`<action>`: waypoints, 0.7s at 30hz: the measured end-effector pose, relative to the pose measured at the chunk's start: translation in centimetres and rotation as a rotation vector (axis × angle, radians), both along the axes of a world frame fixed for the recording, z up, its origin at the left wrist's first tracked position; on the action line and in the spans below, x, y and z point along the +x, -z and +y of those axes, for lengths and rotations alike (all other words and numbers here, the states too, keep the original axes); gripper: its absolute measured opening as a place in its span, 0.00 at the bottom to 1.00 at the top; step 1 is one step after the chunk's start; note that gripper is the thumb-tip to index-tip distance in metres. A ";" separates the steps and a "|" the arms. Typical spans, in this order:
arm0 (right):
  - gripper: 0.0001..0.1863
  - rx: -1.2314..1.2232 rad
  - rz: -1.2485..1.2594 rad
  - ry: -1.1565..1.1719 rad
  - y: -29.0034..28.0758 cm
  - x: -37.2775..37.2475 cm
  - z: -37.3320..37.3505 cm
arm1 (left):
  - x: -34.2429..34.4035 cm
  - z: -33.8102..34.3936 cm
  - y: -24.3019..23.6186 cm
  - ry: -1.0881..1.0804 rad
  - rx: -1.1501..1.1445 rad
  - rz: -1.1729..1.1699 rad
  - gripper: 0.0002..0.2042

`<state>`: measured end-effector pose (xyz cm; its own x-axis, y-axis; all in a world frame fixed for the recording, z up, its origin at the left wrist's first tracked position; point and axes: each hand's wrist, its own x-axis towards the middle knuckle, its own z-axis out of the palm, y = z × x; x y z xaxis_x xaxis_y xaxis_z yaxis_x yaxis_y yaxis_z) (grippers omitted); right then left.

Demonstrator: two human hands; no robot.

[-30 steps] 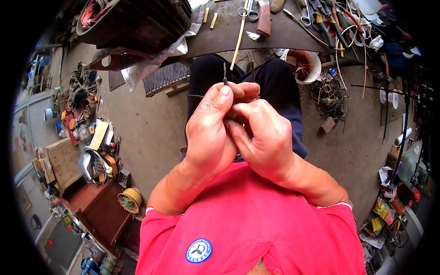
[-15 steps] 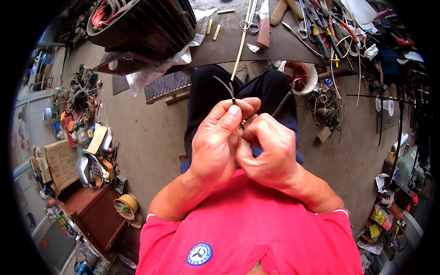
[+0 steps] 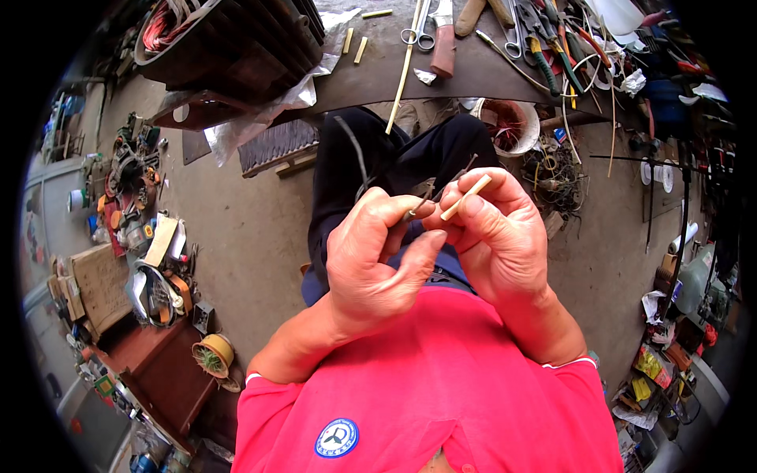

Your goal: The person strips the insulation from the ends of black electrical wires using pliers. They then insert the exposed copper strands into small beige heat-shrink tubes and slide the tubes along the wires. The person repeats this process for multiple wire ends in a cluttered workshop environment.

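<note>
My left hand [image 3: 369, 264] pinches a dark wire [image 3: 359, 151] between thumb and fingers, and one length of it curves up over my lap. A short pale-yellow tube [image 3: 467, 197] is held between the thumb and fingertips of my right hand [image 3: 506, 240], tilted up to the right. Just behind the tube, a thin dark wire end pokes out beside the right fingertips; whether those fingers grip it too is hard to make out. Both hands are close together above my lap, near the bench edge.
Across the front runs a dark bench [image 3: 371, 75]. It bears a ribbed motor housing [image 3: 236, 67], cut tube pieces [image 3: 360, 50], a long pale tube [image 3: 404, 79], scissors [image 3: 424, 38], a wooden-handled knife [image 3: 443, 54] and several pliers [image 3: 544, 67]. Below stand a white bucket [image 3: 534, 138] and tangled wire [image 3: 556, 185].
My hands have drawn apart from their tight grip around the wire. The right hand has turned and moved right, and the short tube now shows in it. The wire's free end has swung left.
</note>
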<state>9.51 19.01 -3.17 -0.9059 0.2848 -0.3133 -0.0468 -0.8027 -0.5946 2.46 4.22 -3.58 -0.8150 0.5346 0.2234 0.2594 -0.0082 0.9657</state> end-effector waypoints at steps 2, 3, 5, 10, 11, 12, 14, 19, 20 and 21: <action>0.06 0.018 0.038 0.026 0.3 -0.1 -0.4 | -0.3 0.4 0.3 -0.019 0.023 0.139 0.17; 0.04 0.025 0.028 -0.017 0.2 0.1 -0.2 | -0.5 0.6 0.5 -0.029 0.035 0.208 0.18; 0.03 0.032 0.029 -0.016 0.1 0.1 -0.7 | -0.6 0.6 0.9 -0.042 0.048 0.281 0.17; 0.06 0.122 0.015 -0.045 0.2 0.1 -0.7 | -0.1 0.3 0.8 -0.041 0.061 0.123 0.12; 0.07 0.191 0.022 -0.044 0.1 0.1 -0.7 | -0.2 0.0 0.5 -0.028 0.060 0.048 0.11; 0.08 0.260 0.029 -0.042 -0.1 0.0 -0.7 | -0.2 -0.1 0.4 -0.015 0.059 -0.027 0.10; 0.09 0.369 0.058 -0.037 0.0 0.0 -0.6 | -0.2 -0.1 0.7 -0.011 0.118 -0.162 0.07; 0.07 0.585 0.124 -0.010 0.5 0.0 -0.3 | -0.1 -0.5 0.1 0.033 0.132 -0.454 0.06; 0.07 0.622 0.155 -0.008 0.7 0.0 -0.3 | 0.0 -0.5 0.2 0.044 0.145 -0.484 0.06; 0.07 0.644 0.166 0.007 0.7 0.1 -0.3 | 0.0 -0.5 0.2 0.053 0.153 -0.501 0.06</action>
